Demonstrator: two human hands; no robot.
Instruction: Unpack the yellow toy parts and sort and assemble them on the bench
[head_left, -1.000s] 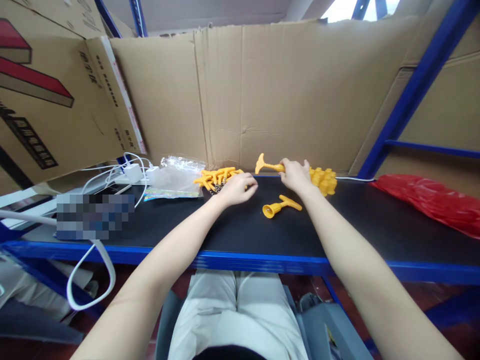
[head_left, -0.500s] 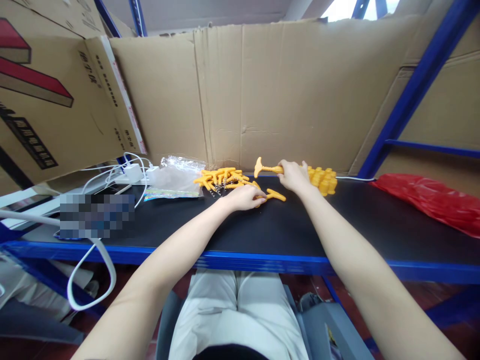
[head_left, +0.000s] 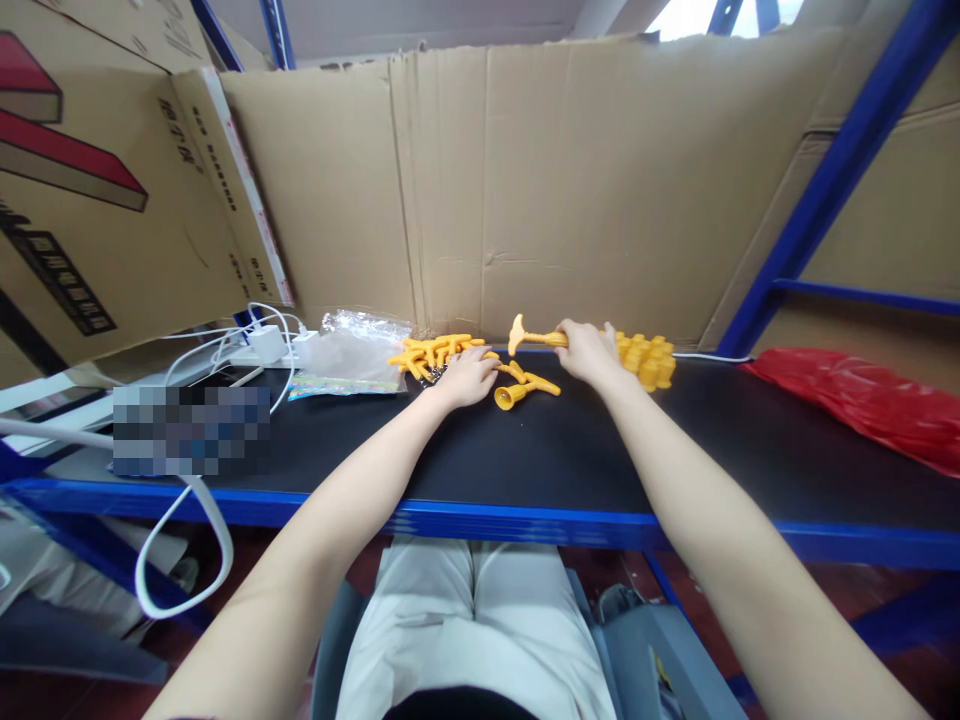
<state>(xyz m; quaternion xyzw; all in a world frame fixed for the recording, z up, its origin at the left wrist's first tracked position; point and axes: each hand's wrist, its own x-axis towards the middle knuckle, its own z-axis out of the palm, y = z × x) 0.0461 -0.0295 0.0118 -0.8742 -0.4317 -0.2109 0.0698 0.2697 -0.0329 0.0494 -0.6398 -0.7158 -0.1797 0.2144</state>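
My right hand (head_left: 589, 350) is closed around a yellow corkscrew (head_left: 536, 340), its T-shaped handle sticking out to the left. Just beyond that hand is a cluster of yellow cup-shaped pieces (head_left: 646, 362). My left hand (head_left: 466, 378) lies over the right side of a pile of yellow T-handled corkscrews (head_left: 431, 352), fingers stretched out and partly hiding it. Some metal spirals show in the pile. Between my hands, a yellow corkscrew in a flared sleeve (head_left: 529, 390) lies on the black tabletop, its round open end facing me.
A clear plastic bag (head_left: 349, 360) lies left of the pile. Further left are white cables and chargers (head_left: 266, 345) and a pixelated patch. A red plastic bag (head_left: 847, 400) lies at the right. Cardboard (head_left: 585, 190) walls the back; a blue rail (head_left: 517, 522) edges the table's front.
My left hand has let go of the sleeved corkscrew, which lies on the table, and has moved left and back to the pile. My right hand has stayed put with its corkscrew.
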